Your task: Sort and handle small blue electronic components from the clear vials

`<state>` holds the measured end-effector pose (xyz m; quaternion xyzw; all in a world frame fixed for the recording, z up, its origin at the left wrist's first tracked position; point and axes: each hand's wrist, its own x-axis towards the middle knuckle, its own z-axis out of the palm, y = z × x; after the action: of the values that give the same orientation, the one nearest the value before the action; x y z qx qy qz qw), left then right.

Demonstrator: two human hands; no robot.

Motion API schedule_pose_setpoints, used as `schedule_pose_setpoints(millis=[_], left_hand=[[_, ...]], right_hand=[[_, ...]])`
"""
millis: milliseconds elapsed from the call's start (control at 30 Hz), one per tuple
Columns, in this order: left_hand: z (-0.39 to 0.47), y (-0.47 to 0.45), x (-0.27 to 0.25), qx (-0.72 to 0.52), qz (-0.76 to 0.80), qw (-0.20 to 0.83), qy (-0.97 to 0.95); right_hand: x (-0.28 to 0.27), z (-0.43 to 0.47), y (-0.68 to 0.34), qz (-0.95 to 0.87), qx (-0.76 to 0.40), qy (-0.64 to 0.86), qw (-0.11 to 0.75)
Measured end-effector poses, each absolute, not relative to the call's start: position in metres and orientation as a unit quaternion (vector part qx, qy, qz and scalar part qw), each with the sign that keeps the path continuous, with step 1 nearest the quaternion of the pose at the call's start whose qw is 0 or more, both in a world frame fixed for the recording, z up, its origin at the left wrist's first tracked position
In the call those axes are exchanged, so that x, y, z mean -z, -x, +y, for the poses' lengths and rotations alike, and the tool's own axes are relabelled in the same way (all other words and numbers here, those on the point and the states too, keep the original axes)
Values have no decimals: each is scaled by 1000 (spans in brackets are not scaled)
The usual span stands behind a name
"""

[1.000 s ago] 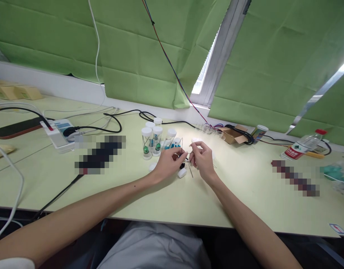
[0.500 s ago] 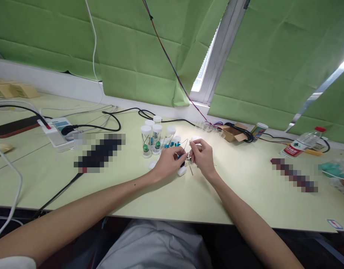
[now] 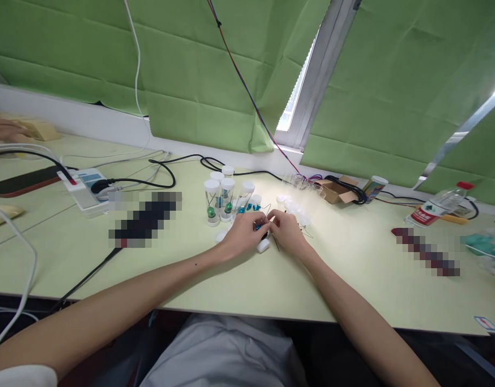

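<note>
Left hand (image 3: pixel 244 234) and right hand (image 3: pixel 286 232) meet, fingertips together, over the middle of a pale table (image 3: pixel 231 293), as I watch from afar through the head camera. The left one pinches thumb and fingers narrowly on a thin, bent wire (image 3: pixel 265 207), which juts out just behind the fingertips. On the right one, the fingers are curled in close; I cannot tell whether they grip the wire too.

Below the left fingers I can make out a white cap (image 3: pixel 263 245) beside a small black piece (image 3: pixel 265 235). A thin rod (image 3: pixel 277 244) shows between the hands, pointing toward the near edge. Just beyond the left hand are blue beads (image 3: pixel 256 207) and, to their left, a cluster of clear tubes (image 3: pixel 212 207) with white tops, two holding a green ball.

Farther left I see a power strip (image 3: pixel 81 185) and, at the upper edge, another person's hand (image 3: pixel 5 130), near a yellow box (image 3: pixel 41 130). Well to the right stands a red-capped bottle (image 3: pixel 427 213). Green blinds (image 3: pixel 215 80) hang behind.
</note>
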<state>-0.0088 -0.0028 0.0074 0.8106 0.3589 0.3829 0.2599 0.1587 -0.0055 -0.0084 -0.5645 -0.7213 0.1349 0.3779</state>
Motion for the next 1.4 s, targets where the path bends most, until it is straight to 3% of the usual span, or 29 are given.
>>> schedule_pose_setpoints(millis=[633,1067,1400], left_hand=[[-3,9,-9,-356,322,257,-839],[1,10,-8,-363,357,273,-816],[-1,10,-8,-367,349,291,-812]], right_hand=[[3,-10,-157,-749,-121,561,333],[-12,-19,-147,-653,-182,511,528],[-13,-24,-142,-710,-112,452,527]])
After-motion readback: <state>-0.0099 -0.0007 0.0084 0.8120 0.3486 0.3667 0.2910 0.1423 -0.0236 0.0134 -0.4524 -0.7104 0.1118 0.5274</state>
